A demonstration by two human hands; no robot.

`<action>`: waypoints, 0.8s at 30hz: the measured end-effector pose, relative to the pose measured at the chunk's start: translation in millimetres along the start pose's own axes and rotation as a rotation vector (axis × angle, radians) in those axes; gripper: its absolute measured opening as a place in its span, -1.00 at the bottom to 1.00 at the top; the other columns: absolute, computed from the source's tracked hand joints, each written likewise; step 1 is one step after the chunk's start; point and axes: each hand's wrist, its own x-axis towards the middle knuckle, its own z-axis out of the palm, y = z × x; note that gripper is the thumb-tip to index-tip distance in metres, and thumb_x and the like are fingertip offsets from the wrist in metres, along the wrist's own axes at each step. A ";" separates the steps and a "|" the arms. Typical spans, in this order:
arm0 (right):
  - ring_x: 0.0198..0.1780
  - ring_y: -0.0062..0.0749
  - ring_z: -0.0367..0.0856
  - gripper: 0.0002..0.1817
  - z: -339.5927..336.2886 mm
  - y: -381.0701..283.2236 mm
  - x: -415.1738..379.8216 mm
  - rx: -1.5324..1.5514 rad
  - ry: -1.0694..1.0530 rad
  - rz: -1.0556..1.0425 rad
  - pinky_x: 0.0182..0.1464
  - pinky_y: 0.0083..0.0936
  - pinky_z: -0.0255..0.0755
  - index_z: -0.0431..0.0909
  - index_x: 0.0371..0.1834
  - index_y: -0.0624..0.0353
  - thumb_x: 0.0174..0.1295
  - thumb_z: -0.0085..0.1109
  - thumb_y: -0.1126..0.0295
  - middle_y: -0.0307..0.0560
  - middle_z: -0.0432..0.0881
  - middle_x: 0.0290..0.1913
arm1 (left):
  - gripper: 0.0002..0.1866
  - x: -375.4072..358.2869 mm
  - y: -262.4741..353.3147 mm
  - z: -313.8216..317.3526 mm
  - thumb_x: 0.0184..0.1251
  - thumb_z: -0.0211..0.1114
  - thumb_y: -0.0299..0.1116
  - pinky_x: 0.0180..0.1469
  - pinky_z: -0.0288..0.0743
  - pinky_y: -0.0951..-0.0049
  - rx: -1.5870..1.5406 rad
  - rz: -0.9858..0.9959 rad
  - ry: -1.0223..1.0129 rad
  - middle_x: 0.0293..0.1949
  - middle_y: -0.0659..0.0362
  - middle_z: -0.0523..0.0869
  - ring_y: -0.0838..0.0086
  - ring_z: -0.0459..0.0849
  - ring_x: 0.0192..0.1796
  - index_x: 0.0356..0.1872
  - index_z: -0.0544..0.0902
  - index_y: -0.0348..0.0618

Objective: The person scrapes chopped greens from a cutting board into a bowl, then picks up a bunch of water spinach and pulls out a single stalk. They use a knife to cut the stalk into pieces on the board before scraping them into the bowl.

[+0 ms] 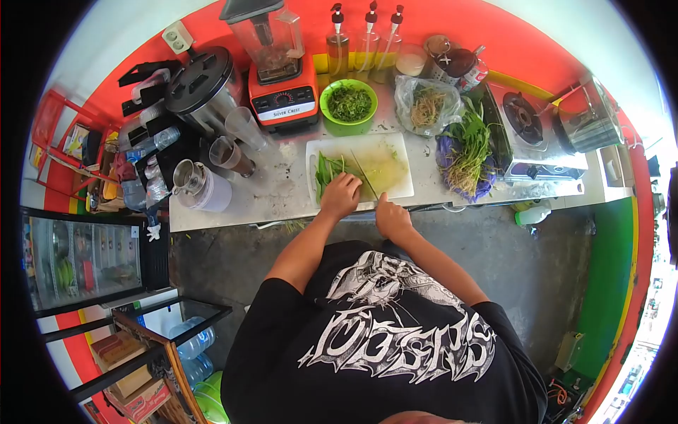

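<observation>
A white cutting board (401, 147) lies near the counter's front edge, stained green on its right half. On its left part is a small bunch of leafy greens (327, 168), with my left hand (342, 195) closed over the lower end. My right hand (393, 216) grips the handle of a knife (365, 174), whose blade points away from me, slanting left across the board. The blade is just right of my left fingertips. Small green bits (390, 152) are scattered on the board. Behind it stands a lime-green bowl (345, 130) full of chopped greens (349, 104).
Right of the board lie uncut greens with roots (469, 159) and a plastic bag of root trimmings (428, 107). A gas stove (530, 124) stands beyond. On the left are a red blender (284, 95), clear plastic cups (232, 156) and a lidded jug (203, 186). Pump bottles (337, 53) line the back.
</observation>
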 end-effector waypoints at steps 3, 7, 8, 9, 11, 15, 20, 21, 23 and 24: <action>-0.14 0.25 0.80 -0.73 -2.4 5.0 -0.7 -0.015 0.026 -0.039 -0.08 0.01 0.68 0.36 0.07 0.32 0.40 0.01 0.40 0.33 0.76 -0.23 | -0.85 -1.3 5.8 -1.4 0.23 0.31 -0.45 -0.01 0.60 0.17 0.013 -0.083 -0.021 -0.24 0.14 0.69 0.19 0.64 -0.05 -0.20 0.76 -0.11; -0.20 0.09 0.83 -0.78 -5.0 26.4 0.0 -0.090 0.064 -0.026 -0.16 -0.07 0.72 0.39 0.01 0.26 0.45 -0.03 0.34 0.19 0.79 -0.28 | -0.75 2.0 21.8 -6.5 0.20 0.30 -0.51 0.05 0.59 0.20 0.070 -0.233 -0.122 -0.20 0.14 0.70 0.20 0.63 0.01 -0.14 0.83 -0.07; -0.20 0.09 0.83 -0.78 -4.5 34.1 -1.2 -0.094 0.065 -0.025 -0.16 -0.07 0.72 0.39 0.01 0.26 0.45 -0.03 0.34 0.19 0.79 -0.28 | -0.72 1.7 25.2 -8.3 0.18 0.28 -0.55 0.07 0.58 0.21 0.093 -0.248 -0.158 -0.20 0.14 0.71 0.18 0.62 0.01 -0.14 0.84 -0.08; -0.17 0.13 0.82 -0.76 -7.9 38.4 -4.3 -0.064 0.071 -0.026 -0.13 -0.03 0.70 0.38 0.01 0.26 0.47 -0.02 0.30 0.23 0.78 -0.25 | -0.69 2.3 27.2 -10.6 0.16 0.26 -0.59 0.09 0.57 0.22 0.118 -0.263 -0.194 -0.19 0.14 0.72 0.16 0.62 0.00 -0.14 0.84 -0.10; -0.14 0.16 0.81 -0.74 -13.9 42.8 -7.0 -0.039 0.081 -0.027 -0.10 0.00 0.69 0.37 0.01 0.26 0.50 -0.01 0.26 0.26 0.78 -0.23 | -0.66 6.8 30.4 -14.5 0.11 0.27 -0.62 0.12 0.56 0.22 0.144 -0.261 -0.247 -0.15 0.13 0.72 0.16 0.61 0.05 -0.13 0.85 -0.08; -0.09 0.28 0.76 -0.64 -29.4 41.4 -15.3 0.067 0.014 -0.037 -0.03 0.08 0.64 0.35 0.02 0.28 0.54 0.03 0.15 0.33 0.75 -0.18 | -0.60 10.0 33.5 -10.4 0.04 0.27 -0.67 0.17 0.55 0.21 0.125 -0.245 -0.317 -0.11 0.12 0.71 0.14 0.61 0.09 -0.11 0.84 -0.07; -0.11 0.40 0.71 -0.63 -21.6 35.7 -17.3 0.187 0.045 -0.060 -0.03 0.19 0.56 0.35 -0.01 0.31 0.52 0.06 0.15 0.40 0.72 -0.23 | -0.54 7.9 37.5 -4.3 -0.03 0.26 -0.72 0.16 0.55 0.17 0.076 -0.203 -0.308 -0.08 0.10 0.72 0.07 0.61 0.07 -0.06 0.82 -0.13; -0.12 0.39 0.71 -0.63 -20.0 35.3 -17.9 0.186 0.035 -0.076 -0.03 0.19 0.56 0.35 -0.01 0.31 0.52 0.06 0.15 0.40 0.72 -0.24 | -0.53 7.4 38.1 -3.0 -0.02 0.26 -0.72 0.15 0.56 0.17 0.070 -0.224 -0.306 -0.08 0.11 0.72 0.07 0.61 0.07 -0.05 0.82 -0.12; -0.12 0.38 0.72 -0.63 -19.4 36.2 -18.2 0.187 0.029 -0.088 -0.03 0.18 0.56 0.36 -0.01 0.31 0.52 0.06 0.15 0.39 0.72 -0.24 | -0.59 5.8 39.1 -1.5 0.06 0.23 -0.67 0.14 0.57 0.20 0.085 -0.204 -0.289 -0.11 0.12 0.72 0.11 0.61 0.05 -0.08 0.83 -0.11; -0.09 0.32 0.74 -0.63 -23.1 34.6 -19.7 0.159 0.000 -0.083 -0.02 0.14 0.60 0.37 -0.01 0.29 0.52 0.07 0.14 0.36 0.73 -0.21 | -0.64 5.3 40.1 -2.3 0.15 0.20 -0.63 0.12 0.58 0.23 0.099 -0.192 -0.266 -0.13 0.13 0.71 0.15 0.62 0.04 -0.11 0.84 -0.10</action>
